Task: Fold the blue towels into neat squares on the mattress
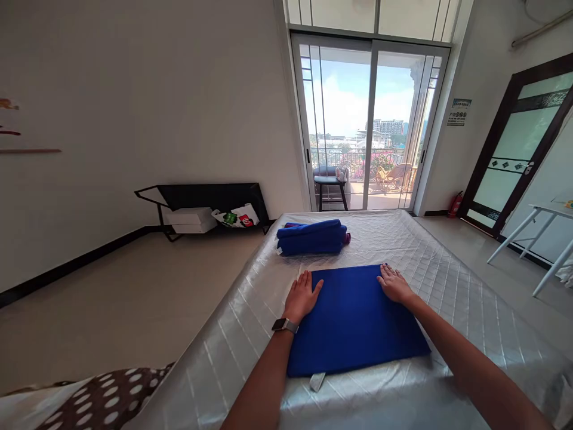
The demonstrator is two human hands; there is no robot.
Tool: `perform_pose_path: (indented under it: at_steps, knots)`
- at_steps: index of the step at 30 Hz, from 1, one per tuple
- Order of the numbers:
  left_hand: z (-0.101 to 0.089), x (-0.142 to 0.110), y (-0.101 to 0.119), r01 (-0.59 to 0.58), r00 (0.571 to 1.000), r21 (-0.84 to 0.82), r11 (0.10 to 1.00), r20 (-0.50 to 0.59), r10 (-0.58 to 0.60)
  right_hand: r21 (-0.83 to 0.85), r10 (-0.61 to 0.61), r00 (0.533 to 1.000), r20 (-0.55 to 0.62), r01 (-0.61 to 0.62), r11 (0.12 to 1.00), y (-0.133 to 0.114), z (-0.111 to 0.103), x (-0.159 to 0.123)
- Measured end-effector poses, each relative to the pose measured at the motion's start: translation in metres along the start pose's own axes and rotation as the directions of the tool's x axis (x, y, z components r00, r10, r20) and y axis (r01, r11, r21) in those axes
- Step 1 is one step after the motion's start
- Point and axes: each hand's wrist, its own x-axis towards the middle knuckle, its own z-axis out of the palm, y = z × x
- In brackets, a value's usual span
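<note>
A blue cloth (358,322), folded into a flat rectangle, lies on the silvery quilted mattress (233,346). A small white tag (317,381) sticks out from its near edge. My left hand (302,295) rests flat at the cloth's far left corner, fingers stretched out, with a watch on the wrist. At the far right corner my right hand (394,283) lies flat with its fingers extended, touching the cloth. Beyond both hands sits a stack of folded blue cloths (311,237), with a bit of dark red showing at its right end.
A black rack (210,197) with white boxes (190,220) and a printed bag (237,216) stands by the left wall. Brown polka-dot fabric (107,397) is at the lower left. Sliding glass doors (371,119) are behind the mattress. A white table (553,209) stands right.
</note>
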Motion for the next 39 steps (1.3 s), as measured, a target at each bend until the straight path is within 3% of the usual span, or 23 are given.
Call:
perform_pose_path:
  at_steps: [8, 14, 17, 20, 25, 27, 29, 31, 33, 39]
  knots:
    - [0.000, -0.001, 0.003, -0.005, 1.000, 0.021, 1.000, -0.006, 0.005, 0.035, -0.008, 0.999, -0.045, 0.010, 0.999, 0.000, 0.019, -0.020]
    - [-0.004, -0.004, -0.001, 0.014, 1.000, 0.037, 0.999, 0.005, -0.015, 0.087, 0.005, 0.998, -0.058, 0.000, 0.996, -0.003, 0.019, -0.022]
    - [-0.012, -0.005, 0.008, -0.012, 0.998, 0.084, 0.996, -0.064, 0.018, 0.110, 0.000, 0.998, -0.060, 0.007, 0.994, -0.003, 0.018, -0.023]
    - [-0.014, -0.011, 0.046, -0.119, 0.983, 0.086, 0.989, -0.131, 0.130, 0.128, -0.010, 0.998, -0.068, 0.019, 0.992, -0.004, 0.020, -0.022]
    - [0.015, -0.026, 0.150, -0.453, 0.890, 0.087, 0.887, -0.020, 0.456, 0.105, -0.032, 0.994, -0.103, 0.043, 0.994, -0.001, 0.022, -0.023]
    - [0.029, -0.030, 0.178, -0.490, 0.870, 0.085, 0.867, -0.003, 0.492, 0.082, -0.063, 0.992, -0.106, 0.071, 0.994, 0.000, 0.022, -0.024]
    - [0.037, -0.033, 0.190, -0.471, 0.880, 0.079, 0.878, -0.016, 0.474, 0.066, -0.077, 0.991, -0.105, 0.084, 0.994, 0.001, 0.021, -0.024]
    - [0.039, -0.036, 0.185, -0.430, 0.901, 0.066, 0.901, -0.034, 0.432, 0.058, -0.064, 0.992, -0.105, 0.071, 0.996, 0.000, 0.020, -0.024]
    - [0.035, -0.041, 0.166, -0.387, 0.920, 0.060, 0.920, -0.035, 0.389, 0.059, -0.041, 0.994, -0.104, 0.047, 0.997, -0.001, 0.020, -0.024]
    - [0.012, -0.061, 0.059, -0.130, 0.991, 0.098, 0.987, -0.012, 0.132, 0.087, -0.017, 0.998, -0.063, 0.022, 0.996, -0.002, 0.020, -0.021]
